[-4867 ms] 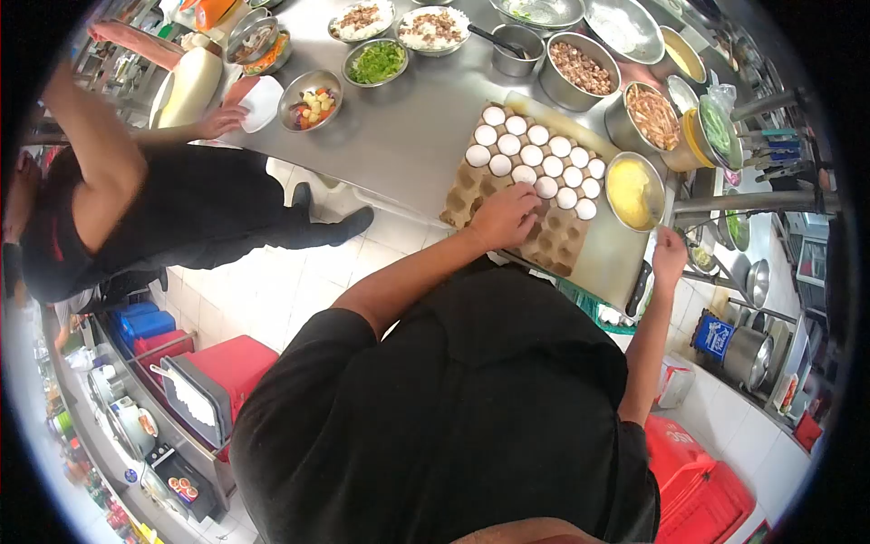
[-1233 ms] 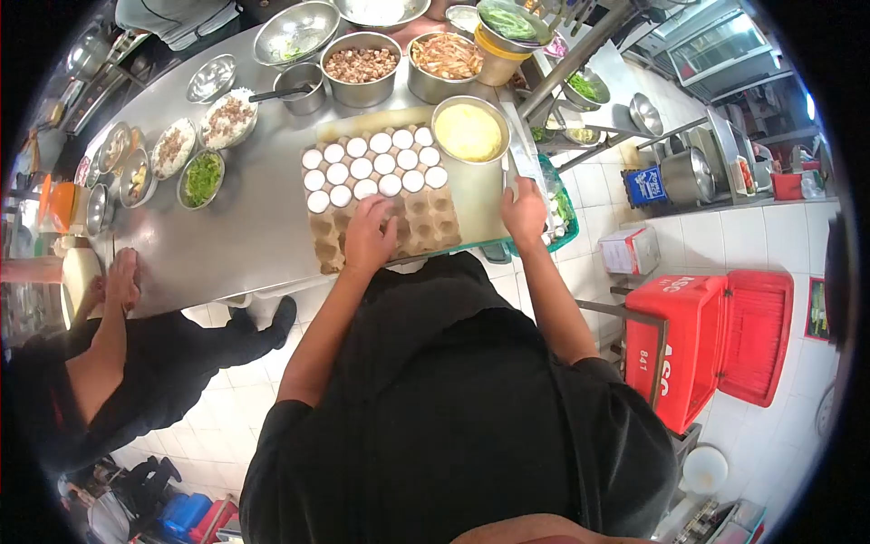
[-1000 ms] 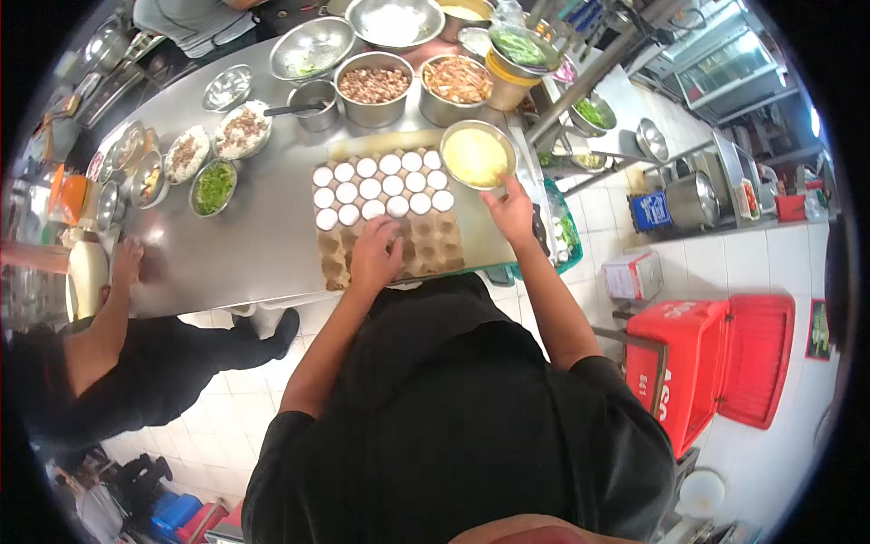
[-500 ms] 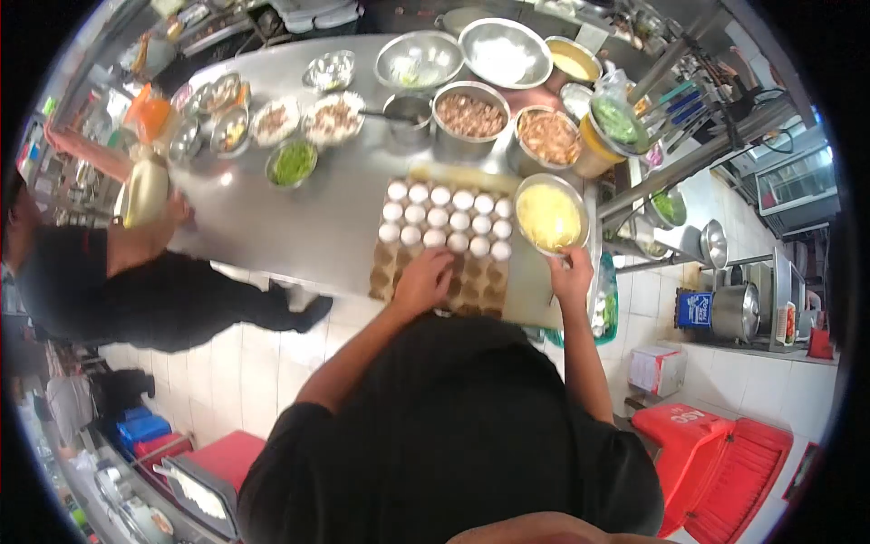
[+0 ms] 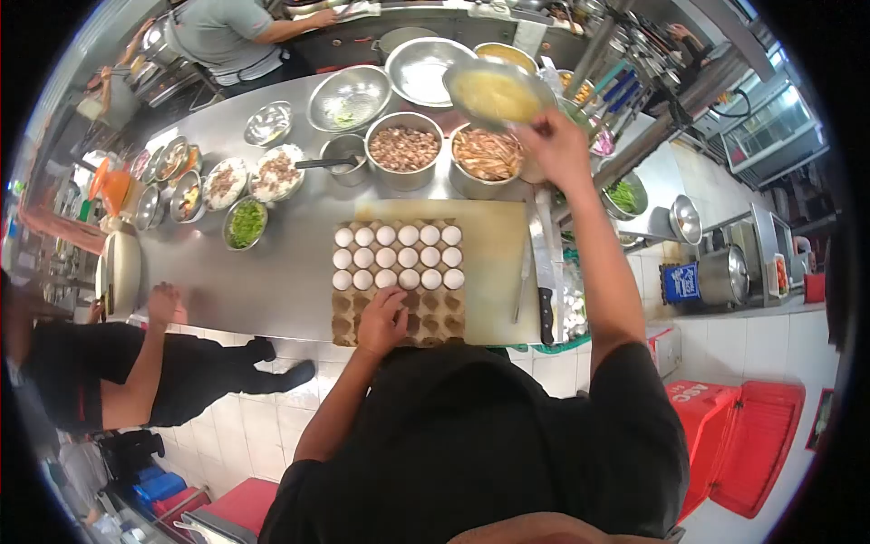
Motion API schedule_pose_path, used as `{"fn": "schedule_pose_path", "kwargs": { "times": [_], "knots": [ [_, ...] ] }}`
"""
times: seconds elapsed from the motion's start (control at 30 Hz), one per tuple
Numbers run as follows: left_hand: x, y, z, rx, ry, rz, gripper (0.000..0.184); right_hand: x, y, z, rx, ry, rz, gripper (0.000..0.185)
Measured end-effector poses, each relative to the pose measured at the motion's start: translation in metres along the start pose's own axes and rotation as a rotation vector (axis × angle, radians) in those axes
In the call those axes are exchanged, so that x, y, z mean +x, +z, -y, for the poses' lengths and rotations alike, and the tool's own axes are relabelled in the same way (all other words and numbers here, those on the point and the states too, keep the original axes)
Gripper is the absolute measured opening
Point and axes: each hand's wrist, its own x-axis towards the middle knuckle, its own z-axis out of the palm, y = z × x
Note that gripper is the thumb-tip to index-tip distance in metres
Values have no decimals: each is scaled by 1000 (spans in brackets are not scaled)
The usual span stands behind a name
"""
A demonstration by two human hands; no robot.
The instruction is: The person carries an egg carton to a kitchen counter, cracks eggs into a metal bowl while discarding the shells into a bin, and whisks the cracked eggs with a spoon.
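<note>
Raised over the back right of the steel table, my right hand (image 5: 555, 145) grips the rim of a metal bowl (image 5: 498, 93) of yellow liquid, above a pot of sliced meat (image 5: 487, 154). My left hand (image 5: 384, 323) rests on the egg tray (image 5: 346, 313), fingers curled near the front row of white eggs (image 5: 386, 257); whether anything lies under them is hidden. The tray's front rows are bare cardboard. Beneath its right side is a cutting board (image 5: 494, 263), with a thin metal tool (image 5: 523, 281) and a black-handled knife (image 5: 546, 313) at the board's right edge.
A pot of diced meat (image 5: 404, 150) and a small pot with a dark handle (image 5: 345, 170) stand behind the tray. Bowls of greens (image 5: 245, 224) and rice (image 5: 276, 173) lie left. One person (image 5: 100, 372) stands at the left, another (image 5: 227, 41) at the back.
The yellow-liquid bowl, which sat on the board's right side, is now lifted up and back in my right hand. My left hand stays at the tray. The view has shifted.
</note>
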Motion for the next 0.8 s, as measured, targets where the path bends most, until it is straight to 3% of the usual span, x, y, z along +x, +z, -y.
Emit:
{"fn": "schedule_pose_path", "kwargs": {
  "times": [0.27, 0.37, 0.53, 0.63, 0.8],
  "knots": [
    [-8, -2, -5, 64, 18, -24, 32, 157, 32, -48, -179, 1, -96, 57],
    [-11, -3, -11, 51, -20, -3, 30, 197, 51, -73, -205, -46, -142, 56],
    [-19, -4, -21, 55, -40, -20, 30, 237, 71, -96, 258, 345, 59, 51],
    [-24, -5, -23, 76, -52, -19, 31, 250, 84, -107, 555, 430, 62, 55],
    [-30, -7, -24, 91, -67, -5, 32, 271, 86, -109, 786, 547, 78, 57]
  ]
}}
